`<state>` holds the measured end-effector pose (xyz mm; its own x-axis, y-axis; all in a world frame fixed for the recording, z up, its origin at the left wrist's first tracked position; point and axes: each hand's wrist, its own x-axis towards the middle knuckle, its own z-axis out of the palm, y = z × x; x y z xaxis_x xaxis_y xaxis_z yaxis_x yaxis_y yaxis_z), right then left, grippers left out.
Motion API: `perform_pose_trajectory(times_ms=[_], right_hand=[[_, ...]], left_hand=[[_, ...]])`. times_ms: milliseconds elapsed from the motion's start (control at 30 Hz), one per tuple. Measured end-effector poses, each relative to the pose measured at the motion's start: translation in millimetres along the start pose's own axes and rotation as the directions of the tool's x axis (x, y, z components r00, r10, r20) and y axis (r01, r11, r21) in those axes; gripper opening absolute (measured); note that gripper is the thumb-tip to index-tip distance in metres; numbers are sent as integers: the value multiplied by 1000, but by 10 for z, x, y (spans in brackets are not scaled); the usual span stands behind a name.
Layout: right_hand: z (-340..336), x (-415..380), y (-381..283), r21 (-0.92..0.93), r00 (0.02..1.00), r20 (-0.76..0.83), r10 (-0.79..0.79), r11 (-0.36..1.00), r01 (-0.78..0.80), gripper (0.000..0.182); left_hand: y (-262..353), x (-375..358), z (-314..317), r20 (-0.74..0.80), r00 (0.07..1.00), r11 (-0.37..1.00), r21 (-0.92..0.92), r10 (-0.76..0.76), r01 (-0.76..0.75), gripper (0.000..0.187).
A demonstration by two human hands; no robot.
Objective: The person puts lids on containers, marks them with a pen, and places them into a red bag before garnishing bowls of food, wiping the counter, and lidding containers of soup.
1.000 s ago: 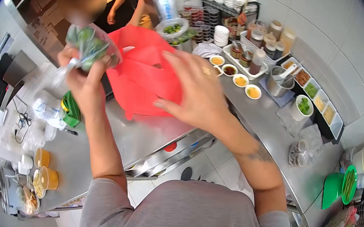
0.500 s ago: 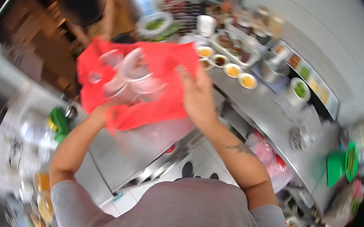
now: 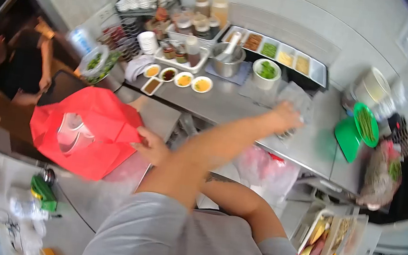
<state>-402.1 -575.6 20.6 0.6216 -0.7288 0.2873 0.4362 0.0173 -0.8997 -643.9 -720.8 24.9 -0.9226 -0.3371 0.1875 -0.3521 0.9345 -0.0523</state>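
A red non-woven bag [image 3: 113,151] lies at the left on the steel counter, its mouth spread. White-rimmed tubs [image 3: 72,133] show inside it. My right hand [image 3: 152,145] has its fingers closed on the bag's right edge. Crossing over my right arm, my left arm stretches to the right-hand counter. There my left hand [image 3: 286,117] is over a clear plastic bag [image 3: 298,99], close to small items beneath it. Blur hides whether its fingers grip anything.
Small sauce dishes [image 3: 184,79] line the back counter, beside a metal pot [image 3: 227,61] and a tub of chopped greens [image 3: 266,74]. A topping tray [image 3: 275,54] stands behind. Right of them is a green scale [image 3: 350,134]. A co-worker [image 3: 27,63] stands far left.
My left hand has let go of the red bag and swung across to the right. The bag sits lower and further left, with my right hand still on it. My view has turned right.
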Motion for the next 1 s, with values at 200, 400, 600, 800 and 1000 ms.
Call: perform_pose_trajectory(times_ms=[200,400,600,800,1000], right_hand=[[-148,109,-61,158,995,104,-6,987,-11,29],[-4,321,-658,35,978,-85,189,982,-187,28],[373,712,-1117,37,987,23,-158,987,157,27],[1118,775,-1417,-66,897,275,-346,924,376,18],[1053,990,-1288,186,956,199,-215,966,179,23]], left_hand=[[144,-67,-321,225,940,928,-213,-257,305,49],[225,-1910,-2455,-397,709,812,-319,-583,489,43],[667,-4217,-2795,-507,177,429,-436,-843,791,58],[654,-4570,-1883,356,248,217,-126,-901,968,56],[443,-4764,-1751,491,336,208,-297,-804,932,45]])
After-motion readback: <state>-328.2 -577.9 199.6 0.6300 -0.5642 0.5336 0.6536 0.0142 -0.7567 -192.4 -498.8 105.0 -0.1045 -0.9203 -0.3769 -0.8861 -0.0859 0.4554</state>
